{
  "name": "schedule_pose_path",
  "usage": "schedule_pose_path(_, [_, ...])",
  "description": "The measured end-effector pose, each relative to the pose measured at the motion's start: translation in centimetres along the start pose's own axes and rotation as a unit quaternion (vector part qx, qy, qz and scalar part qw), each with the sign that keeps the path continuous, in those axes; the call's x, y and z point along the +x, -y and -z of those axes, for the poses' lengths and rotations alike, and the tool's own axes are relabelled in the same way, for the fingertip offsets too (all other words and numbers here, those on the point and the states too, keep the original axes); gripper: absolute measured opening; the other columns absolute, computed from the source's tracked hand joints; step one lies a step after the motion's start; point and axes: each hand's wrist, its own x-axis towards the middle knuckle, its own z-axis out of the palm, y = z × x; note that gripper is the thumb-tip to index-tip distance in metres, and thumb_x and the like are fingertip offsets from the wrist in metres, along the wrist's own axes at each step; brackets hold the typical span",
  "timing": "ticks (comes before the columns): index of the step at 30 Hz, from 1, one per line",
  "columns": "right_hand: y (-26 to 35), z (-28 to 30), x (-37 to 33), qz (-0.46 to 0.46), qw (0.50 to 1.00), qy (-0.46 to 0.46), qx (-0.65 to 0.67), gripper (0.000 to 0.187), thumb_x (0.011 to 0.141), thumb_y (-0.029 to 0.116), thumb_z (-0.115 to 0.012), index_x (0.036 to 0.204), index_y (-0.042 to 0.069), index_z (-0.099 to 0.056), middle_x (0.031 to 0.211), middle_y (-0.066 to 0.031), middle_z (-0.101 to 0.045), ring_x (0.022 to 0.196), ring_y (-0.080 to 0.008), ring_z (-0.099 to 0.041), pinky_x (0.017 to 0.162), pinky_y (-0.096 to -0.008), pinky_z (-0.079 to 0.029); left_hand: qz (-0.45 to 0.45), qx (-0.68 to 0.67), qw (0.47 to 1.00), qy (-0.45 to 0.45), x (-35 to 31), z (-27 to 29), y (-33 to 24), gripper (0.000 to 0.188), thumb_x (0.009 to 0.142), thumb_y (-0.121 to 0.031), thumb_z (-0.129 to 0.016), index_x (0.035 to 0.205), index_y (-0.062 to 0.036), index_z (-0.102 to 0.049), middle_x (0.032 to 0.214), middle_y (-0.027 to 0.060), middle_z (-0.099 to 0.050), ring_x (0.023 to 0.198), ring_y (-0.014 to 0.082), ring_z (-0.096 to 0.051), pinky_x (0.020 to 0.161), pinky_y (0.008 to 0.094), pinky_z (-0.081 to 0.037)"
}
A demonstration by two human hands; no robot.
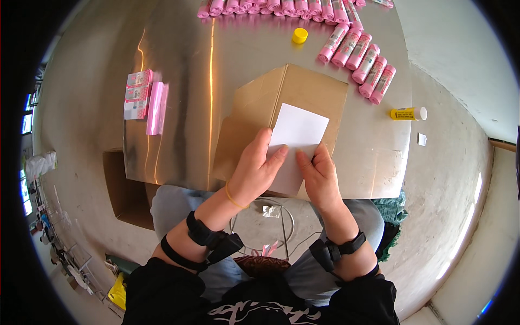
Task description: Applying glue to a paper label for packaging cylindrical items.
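Here, in the head view, both hands meet on a white paper sheet (297,130) that lies on a flattened brown cardboard piece (303,89) near the front edge of the metal counter (179,65). The left hand (254,173) is curled, its fingers pressing down on the sheet's near left part; the right hand (319,176) is likewise bent, fingertips pinching or pressing the sheet's near edge just beside the left. Whether the lower part of the sheet is folded under the fingers cannot be told for certain. The sheet stretches away from both hands, its long axis running from the person toward the far right of the cardboard, slightly tilted. Both hands are about equally near it and touch it.

Taking the cardboard as the landmark: beyond its far right corner lies a row of pink rolls (360,59), and more pink rolls (281,6) line the counter's far edge. A yellow cap (299,36) sits just past the cardboard's far side. To its right, off the counter, lies a yellow glue stick (408,114). Well to its left rest a pink flat packet stack (146,100). An open carton (122,189) stands on the floor, left of the cardboard and below the counter.
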Motion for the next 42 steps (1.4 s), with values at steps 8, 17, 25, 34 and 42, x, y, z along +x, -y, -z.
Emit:
schedule_pose_path(8, [-0.7,-0.1,0.2,0.014,1.0,-0.014,0.006,0.012,0.094,0.011,-0.053,0.097,0.0,-0.05,0.079,-0.0054,-0.058,0.072,-0.0091,-0.051,0.064,-0.0268,-0.045,0.008,0.011,1.0,0.004,-0.3,-0.1,1.4,0.018,0.096,-0.01,-0.052,0.109,0.0012,-0.048,0.097,0.0058,-0.058,0.088,0.0094,-0.05,0.08,0.0251,-0.044])
schedule_pose_path(17, [0.8,-0.9,-0.1,0.006,0.994,-0.024,0.104,0.015,0.096,0.011,-0.05,0.105,-0.001,-0.049,0.088,-0.0075,-0.061,0.08,-0.0095,-0.054,0.071,-0.0267,-0.047,0.035,-0.037,0.999,-0.001,0.2,-0.1,0.5,0.022,0.093,-0.014,-0.057,0.101,0.0035,-0.046,0.084,0.0134,-0.055,0.075,0.0175,-0.052,0.069,0.03,-0.045])
schedule_pose_path(25, [0.8,-0.5,-0.3,0.035,0.999,-0.019,-0.004,0.018,0.097,0.013,-0.049,0.107,-0.002,-0.048,0.087,-0.0114,-0.063,0.078,-0.0144,-0.058,0.068,-0.0299,-0.048,-0.091,0.065,0.993,-0.029,0.3,-0.4,0.1,0.045,0.097,-0.016,-0.048,0.136,0.0034,-0.034,0.116,0.0243,-0.055,0.098,0.0345,-0.06,0.084,0.0351,-0.047])
schedule_pose_path(34, [0.8,-0.4,-0.2,0.063,0.996,-0.015,-0.061,0.017,0.096,0.012,-0.05,0.104,-0.002,-0.049,0.078,-0.014,-0.062,0.067,-0.0187,-0.059,0.06,-0.0325,-0.047,-0.007,-0.017,1.0,0.009,0.2,-0.2,-0.2,0.039,0.096,-0.014,-0.052,0.131,0.0024,-0.042,0.111,0.0133,-0.06,0.098,0.0159,-0.056,0.085,0.0292,-0.046])
schedule_pose_path(42, [-0.5,-0.2,0.2,-0.038,0.995,-0.056,0.074,0.012,0.094,0.011,-0.054,0.096,-0.001,-0.053,0.083,-0.0056,-0.063,0.075,-0.01,-0.056,0.064,-0.028,-0.047,-0.014,-0.031,0.999,-0.028,0.0,-1.5,0.4,0.035,0.094,-0.006,-0.054,0.127,0.0024,-0.046,0.108,0.0109,-0.061,0.095,0.013,-0.056,0.083,0.0272,-0.046])
